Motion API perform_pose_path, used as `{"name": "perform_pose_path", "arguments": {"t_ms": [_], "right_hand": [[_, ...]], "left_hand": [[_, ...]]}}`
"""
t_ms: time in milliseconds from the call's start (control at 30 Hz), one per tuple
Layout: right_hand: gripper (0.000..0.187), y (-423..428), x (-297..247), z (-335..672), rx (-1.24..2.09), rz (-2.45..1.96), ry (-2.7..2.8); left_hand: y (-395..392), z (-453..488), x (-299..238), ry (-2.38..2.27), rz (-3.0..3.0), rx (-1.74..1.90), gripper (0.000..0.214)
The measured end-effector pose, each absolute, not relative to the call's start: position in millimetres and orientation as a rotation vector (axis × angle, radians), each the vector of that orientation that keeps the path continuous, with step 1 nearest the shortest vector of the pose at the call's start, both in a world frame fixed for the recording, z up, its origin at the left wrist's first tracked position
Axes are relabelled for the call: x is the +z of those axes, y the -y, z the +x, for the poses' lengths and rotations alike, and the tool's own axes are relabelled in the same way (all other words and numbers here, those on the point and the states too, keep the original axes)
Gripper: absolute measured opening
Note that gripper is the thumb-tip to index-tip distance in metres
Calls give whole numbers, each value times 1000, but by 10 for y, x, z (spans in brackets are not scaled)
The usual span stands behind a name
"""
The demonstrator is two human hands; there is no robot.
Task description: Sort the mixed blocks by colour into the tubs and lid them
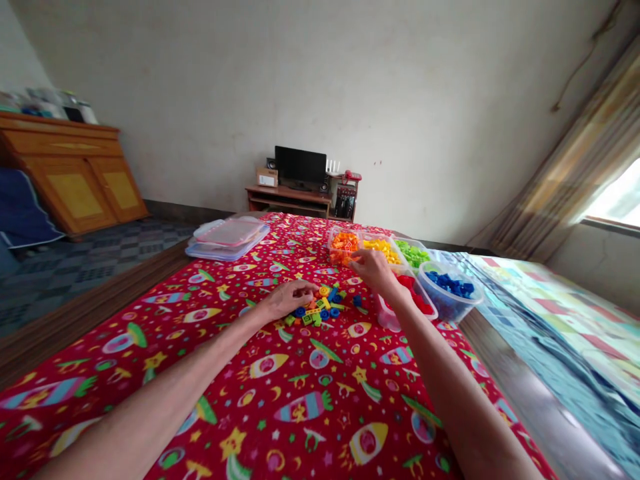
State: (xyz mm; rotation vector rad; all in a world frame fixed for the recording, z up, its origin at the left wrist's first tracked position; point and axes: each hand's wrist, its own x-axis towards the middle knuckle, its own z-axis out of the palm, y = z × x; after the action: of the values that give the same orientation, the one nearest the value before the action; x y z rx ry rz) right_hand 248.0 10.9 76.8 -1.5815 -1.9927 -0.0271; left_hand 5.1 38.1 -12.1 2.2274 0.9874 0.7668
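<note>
My left hand [290, 299] rests at the left edge of a pile of mixed toy building bricks [325, 305], in yellow, blue, green and orange. Its fingers are curled against the pile, and whatever lies under them is hidden. Over the near right edge of a clear box of orange bricks [345, 241] is my right hand [375, 268]. Thumb and forefinger look slightly apart there, with no brick visible between them. Just right of the pile lies a single dark blue brick [357, 301]. A clear box of yellow bricks [381, 250] stands behind my right hand.
Boxes of green bricks [413, 253] and red bricks [411, 293] and a round tub of blue bricks [453, 285] stand at the right. Stacked plastic lids [227, 238] lie back left on the red patterned cloth [300, 373]. A monitor [301, 167] stands beyond.
</note>
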Motion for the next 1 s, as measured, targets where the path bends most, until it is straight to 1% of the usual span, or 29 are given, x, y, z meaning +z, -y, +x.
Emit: {"name": "perform_pose_path", "arguments": {"t_ms": [167,300,433,667,867,1000], "right_hand": [[31,-720,998,2495,-162,-1694,1773],[34,-923,1086,2460,-118,-1712,1760],[30,-703,1003,2428,-87,-1661,1761],[28,-316,875,2384,-65,-1648,1829],[25,-113,658,2160,2,-1574,2191],[24,-23,541,2052,-24,-1575,2368]], "left_hand": [[-363,59,-108,-951,2257,779,40],[-359,52,-105,-939,2265,771,44],[-369,39,-113,-886,2262,769,44],[-332,41,-78,-904,2217,799,45],[-277,33,-17,-1007,2126,838,49],[-258,44,18,-1059,2082,879,49]]}}
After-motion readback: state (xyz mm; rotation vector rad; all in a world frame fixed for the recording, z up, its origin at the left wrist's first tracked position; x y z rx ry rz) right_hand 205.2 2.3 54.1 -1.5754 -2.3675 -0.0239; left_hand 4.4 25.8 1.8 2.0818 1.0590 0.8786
